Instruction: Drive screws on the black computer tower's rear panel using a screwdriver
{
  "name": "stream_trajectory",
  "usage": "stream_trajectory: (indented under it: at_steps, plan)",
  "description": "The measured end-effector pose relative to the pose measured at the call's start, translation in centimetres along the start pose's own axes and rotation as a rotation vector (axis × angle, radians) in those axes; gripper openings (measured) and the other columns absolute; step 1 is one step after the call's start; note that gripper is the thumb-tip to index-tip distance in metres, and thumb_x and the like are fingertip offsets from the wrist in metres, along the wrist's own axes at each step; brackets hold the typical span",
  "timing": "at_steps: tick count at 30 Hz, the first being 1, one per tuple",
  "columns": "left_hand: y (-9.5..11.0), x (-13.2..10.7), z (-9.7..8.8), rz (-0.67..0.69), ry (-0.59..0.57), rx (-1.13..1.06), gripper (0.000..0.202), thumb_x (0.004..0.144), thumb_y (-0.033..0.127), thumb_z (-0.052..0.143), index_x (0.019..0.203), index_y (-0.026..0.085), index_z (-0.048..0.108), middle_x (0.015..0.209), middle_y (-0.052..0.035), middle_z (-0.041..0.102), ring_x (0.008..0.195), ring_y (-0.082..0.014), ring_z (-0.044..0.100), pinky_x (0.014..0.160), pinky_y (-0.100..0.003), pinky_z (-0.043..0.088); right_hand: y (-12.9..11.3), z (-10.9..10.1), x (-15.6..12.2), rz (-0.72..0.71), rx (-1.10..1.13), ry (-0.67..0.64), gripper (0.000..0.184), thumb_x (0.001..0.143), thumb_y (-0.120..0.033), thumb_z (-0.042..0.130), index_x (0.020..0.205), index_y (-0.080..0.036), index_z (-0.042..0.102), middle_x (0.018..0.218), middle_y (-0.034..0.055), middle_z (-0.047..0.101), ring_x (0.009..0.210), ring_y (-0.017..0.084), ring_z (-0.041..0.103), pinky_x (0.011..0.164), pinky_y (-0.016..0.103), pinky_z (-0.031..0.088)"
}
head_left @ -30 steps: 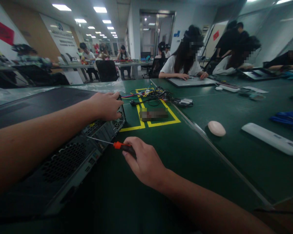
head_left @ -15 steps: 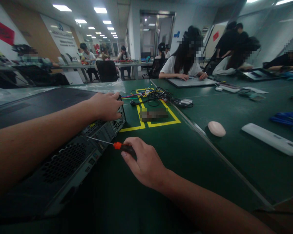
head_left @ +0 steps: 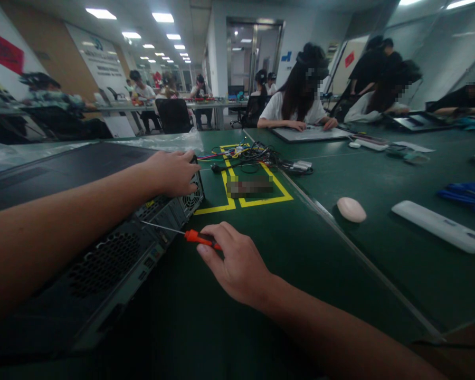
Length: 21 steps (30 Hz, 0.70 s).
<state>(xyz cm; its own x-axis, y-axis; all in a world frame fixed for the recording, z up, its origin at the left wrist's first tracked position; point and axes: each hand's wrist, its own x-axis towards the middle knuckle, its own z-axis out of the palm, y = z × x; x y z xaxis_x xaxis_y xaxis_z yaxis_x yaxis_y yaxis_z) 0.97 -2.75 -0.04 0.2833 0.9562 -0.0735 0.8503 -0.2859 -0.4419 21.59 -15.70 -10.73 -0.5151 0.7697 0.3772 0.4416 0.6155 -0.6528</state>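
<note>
A black desktop computer case [head_left: 83,158] lies on its side at the left, its back panel with vents and ports turned towards the right. My left hand [head_left: 174,171] rests on the top edge of the case near the round fan grille [head_left: 191,195], fingers stretched out over the corner. My right hand [head_left: 237,261] is closed around the red and black handle of a screwdriver [head_left: 193,237]. Its thin shaft points left, and the tip meets the back panel below my left forearm. Whatever sits under the tip is too small to make out.
On the green table [head_left: 301,253], a tangle of black and coloured cables [head_left: 261,153] lies beyond yellow tape [head_left: 267,201]. To the right are a pale mouse [head_left: 351,209], a long white device [head_left: 439,226] and blue gloves or cloth [head_left: 467,196]. A co-worker [head_left: 296,105] sits opposite.
The screwdriver handle has turned about its axis, now showing more red beside my right fingers. My right hand has barely shifted, and the left hand stays put on the case.
</note>
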Motion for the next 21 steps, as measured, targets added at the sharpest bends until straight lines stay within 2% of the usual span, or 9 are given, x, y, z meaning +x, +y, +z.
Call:
stream_trajectory:
  at_steps: [4, 9, 14, 21]
  plan:
    - [0.02, 0.02, -0.05, -0.001, -0.01, -0.026, 0.072, 0.096, 0.052, 0.054, 0.162, 0.021, 0.06, 0.176, -0.0199, 0.045, 0.155, -0.0473, 0.05, 0.119, -0.059, 0.046, 0.04, 0.12, -0.07, 0.012, 0.014, -0.039, 0.027, 0.113, -0.034, 0.055, 0.132, -0.019, 0.066, 0.118, 0.0097, 0.072, 0.095, 0.023, 0.068, 0.082, 0.039, 0.051]
    - [-0.05, 0.07, 0.01, 0.006, -0.01, -0.01, 0.07, 0.098, 0.05, 0.055, 0.162, 0.022, 0.061, 0.176, -0.0217, 0.045, 0.154, -0.0475, 0.051, 0.118, -0.061, 0.048, 0.01, 0.29, -0.2, 0.012, 0.044, -0.06, 0.038, 0.108, -0.036, 0.064, 0.142, -0.018, 0.059, 0.13, 0.0134, 0.072, 0.111, 0.03, 0.071, 0.093, 0.045, 0.054]
    - [-0.12, 0.11, 0.05, 0.015, -0.001, -0.012, 0.066, 0.099, 0.053, 0.058, 0.159, 0.027, 0.063, 0.173, -0.0208, 0.049, 0.152, -0.0458, 0.053, 0.117, -0.059, 0.049, 0.08, 0.3, -0.09, 0.01, 0.046, -0.042, 0.026, 0.108, -0.027, 0.061, 0.132, -0.02, 0.062, 0.117, 0.0087, 0.072, 0.093, 0.022, 0.068, 0.082, 0.038, 0.049]
    - [-0.04, 0.1, -0.01, 0.009, -0.02, 0.04, 0.071, 0.101, 0.052, 0.05, 0.162, 0.02, 0.058, 0.173, -0.0222, 0.047, 0.155, -0.044, 0.051, 0.117, -0.054, 0.048, 0.08, 0.07, -0.02, 0.003, 0.046, -0.048, 0.02, 0.108, -0.023, 0.059, 0.127, -0.02, 0.063, 0.112, 0.0062, 0.069, 0.087, 0.018, 0.062, 0.076, 0.035, 0.043]
